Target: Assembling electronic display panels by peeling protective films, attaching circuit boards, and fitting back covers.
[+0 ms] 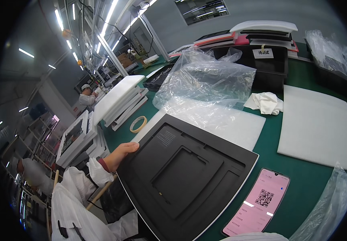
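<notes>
My left hand (pixel 118 156) grips the left edge of a large flat black panel (pixel 229 154) with a thin white rim. Its thumb lies on top, and the fingers are hidden beneath. Stepped rectangular recesses are moulded into the panel's upper face, and it sits tilted over the near edge of the bench. Beyond it, a white foam sheet (pixel 250 124) lies partly under a clear plastic bag (pixel 205 80). A phone (pixel 258 205) with a pink lit screen rests right of the panel. My right hand is out of sight; only a white sleeve (pixel 258 237) shows at the bottom edge.
On the green bench (pixel 268 156) are a tape roll (pixel 138 124), a crumpled white cloth (pixel 265 103) and another foam sheet (pixel 318 124). Black bins (pixel 268 74) stand behind, and stacked white frames (pixel 121 102) at left. A co-worker (pixel 87 96) sits far left; another person (pixel 35 172) is nearer.
</notes>
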A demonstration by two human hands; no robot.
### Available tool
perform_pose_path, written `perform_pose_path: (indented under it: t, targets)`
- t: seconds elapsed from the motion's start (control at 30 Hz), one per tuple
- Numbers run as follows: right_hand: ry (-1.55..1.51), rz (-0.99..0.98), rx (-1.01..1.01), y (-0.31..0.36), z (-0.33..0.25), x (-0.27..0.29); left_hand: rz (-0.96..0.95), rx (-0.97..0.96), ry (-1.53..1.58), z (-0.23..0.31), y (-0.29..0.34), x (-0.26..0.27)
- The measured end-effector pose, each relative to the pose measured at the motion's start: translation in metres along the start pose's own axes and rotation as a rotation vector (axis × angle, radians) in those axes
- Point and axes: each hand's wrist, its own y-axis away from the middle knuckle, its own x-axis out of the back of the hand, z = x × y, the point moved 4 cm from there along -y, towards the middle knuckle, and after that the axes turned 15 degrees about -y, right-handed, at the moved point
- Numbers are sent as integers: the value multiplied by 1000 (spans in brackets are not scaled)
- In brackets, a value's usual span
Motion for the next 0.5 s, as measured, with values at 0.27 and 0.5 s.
perform_pose_path:
  t: [0.27, 0.5]
  targets:
    - [-53, 10, -12, 3, 1, 14, -25, -12, 8, 0, 0, -2]
    - [-160, 28, -47, 36, 0, 50, -31, 6, 23, 0, 0, -2]
